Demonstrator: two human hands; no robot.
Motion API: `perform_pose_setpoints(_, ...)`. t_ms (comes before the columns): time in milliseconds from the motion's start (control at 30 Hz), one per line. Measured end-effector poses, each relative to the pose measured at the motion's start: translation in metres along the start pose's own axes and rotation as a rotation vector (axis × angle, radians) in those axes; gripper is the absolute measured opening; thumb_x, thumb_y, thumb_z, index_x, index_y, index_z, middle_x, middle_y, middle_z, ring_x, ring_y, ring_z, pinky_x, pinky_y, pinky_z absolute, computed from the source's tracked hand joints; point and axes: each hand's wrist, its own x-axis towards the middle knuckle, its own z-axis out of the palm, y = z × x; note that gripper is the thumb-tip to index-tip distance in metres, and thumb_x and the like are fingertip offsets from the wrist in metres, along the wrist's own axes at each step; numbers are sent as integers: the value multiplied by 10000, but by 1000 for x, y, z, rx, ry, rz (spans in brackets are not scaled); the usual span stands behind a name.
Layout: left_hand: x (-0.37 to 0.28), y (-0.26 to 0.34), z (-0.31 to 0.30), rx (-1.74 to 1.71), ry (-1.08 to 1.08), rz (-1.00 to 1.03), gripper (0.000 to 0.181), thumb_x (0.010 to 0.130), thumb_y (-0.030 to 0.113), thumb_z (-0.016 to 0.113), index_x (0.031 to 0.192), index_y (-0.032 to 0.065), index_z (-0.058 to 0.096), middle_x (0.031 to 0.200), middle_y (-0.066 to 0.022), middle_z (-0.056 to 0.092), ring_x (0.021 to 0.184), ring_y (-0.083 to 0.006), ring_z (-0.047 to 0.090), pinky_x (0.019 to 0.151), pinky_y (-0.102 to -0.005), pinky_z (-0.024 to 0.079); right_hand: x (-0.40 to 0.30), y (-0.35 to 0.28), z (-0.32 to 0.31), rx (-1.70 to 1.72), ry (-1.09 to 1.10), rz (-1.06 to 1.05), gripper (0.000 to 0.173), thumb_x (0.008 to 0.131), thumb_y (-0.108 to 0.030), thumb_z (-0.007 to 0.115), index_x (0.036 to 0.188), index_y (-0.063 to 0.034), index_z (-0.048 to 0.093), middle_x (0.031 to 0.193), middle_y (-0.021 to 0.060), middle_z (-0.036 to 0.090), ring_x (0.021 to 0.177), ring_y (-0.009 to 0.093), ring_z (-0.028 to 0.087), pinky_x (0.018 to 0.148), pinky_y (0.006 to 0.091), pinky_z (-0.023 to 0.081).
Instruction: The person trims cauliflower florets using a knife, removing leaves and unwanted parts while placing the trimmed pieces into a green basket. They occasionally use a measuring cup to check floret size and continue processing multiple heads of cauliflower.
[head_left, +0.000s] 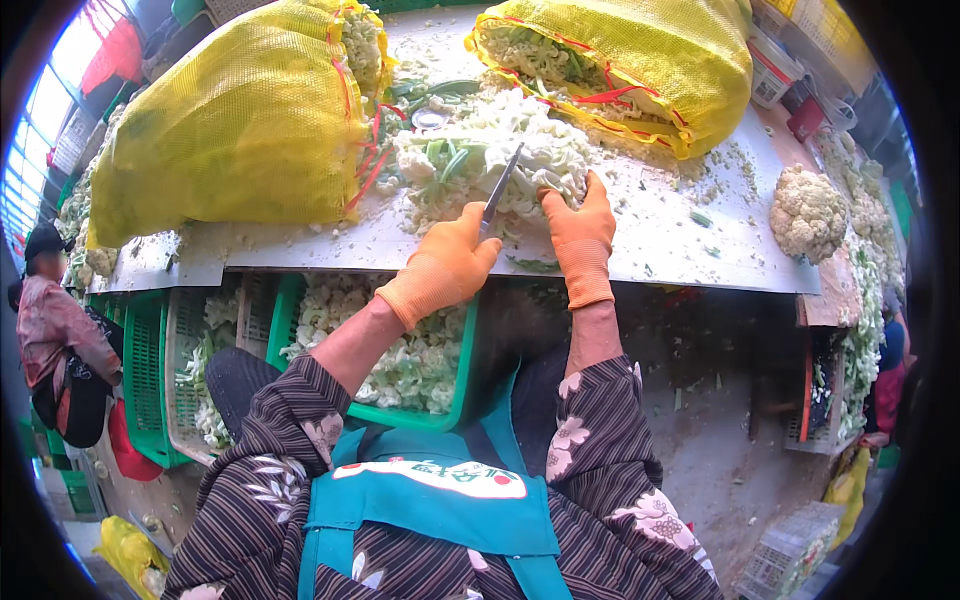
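Observation:
Both my hands wear orange gloves with knitted cuffs. My left hand (450, 259) grips a knife (504, 184) whose blade points up and away over a heap of cut cauliflower (517, 135) on the white tabletop (675, 255). At the heap's right side, my right hand (581, 221) has thumb and fingers around a cauliflower piece (564, 169); the piece is partly hidden among the others. A small round metal lid or dish (429, 118) lies behind the heap. Below the table edge, a green plastic crate (466, 375) holds cauliflower florets (409, 367).
Yellow mesh sacks of cauliflower stand at the back left (240, 120) and back right (637, 60). A whole cauliflower (808, 212) sits at the table's right end. More crates (146, 375) are at left, where a person (67, 337) sits; another person (891, 375) is at far right.

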Motion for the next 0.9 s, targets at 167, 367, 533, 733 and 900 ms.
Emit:
perform_pose_setpoints(167, 3, -7, 4, 131, 71, 168, 413, 968, 169, 584, 1353, 65, 474, 727, -132, 637, 575, -209, 627, 550, -384, 497, 1, -1, 4, 4, 2, -44, 828, 756, -274, 770, 1438, 56, 437, 1273, 282, 577, 1134, 406, 611, 983, 423, 492)
perform_pose_setpoints(367, 2, 13, -2, -24, -94, -50, 368, 979, 153, 565, 1326, 64, 480, 692, -77, 591, 550, -154, 589, 515, -344, 489, 7, -3, 3, -88, -23, 13, 714, 755, -279, 733, 1343, 56, 504, 1177, 283, 606, 1063, 422, 622, 930, 444, 511)
perform_pose_setpoints(533, 18, 23, -14, -90, -212, -47, 332, 983, 161, 558, 1281, 41, 475, 675, -80, 579, 484, -168, 559, 471, -345, 473, 6, -5, 6, -143, -10, -13, 530, 761, -271, 710, 1156, 52, 564, 1089, 278, 625, 995, 437, 632, 893, 465, 516)
perform_pose_setpoints(733, 40, 30, -2, 48, -206, -8, 317, 980, 185, 543, 1218, -7, 464, 717, -143, 625, 480, -226, 601, 463, -358, 487, 14, 7, 8, -146, -34, 52, 491, 765, -287, 727, 1118, 34, 607, 1047, 263, 666, 968, 425, 659, 878, 460, 525)
perform_pose_setpoints(900, 22, 44, -16, -128, -285, -189, 247, 968, 176, 521, 1143, 5, 493, 716, -111, 614, 461, -217, 603, 441, -364, 488, 9, 13, 16, -234, 21, -100, 458, 766, -317, 753, 1056, 19, 639, 1015, 241, 701, 962, 405, 684, 860, 441, 533)
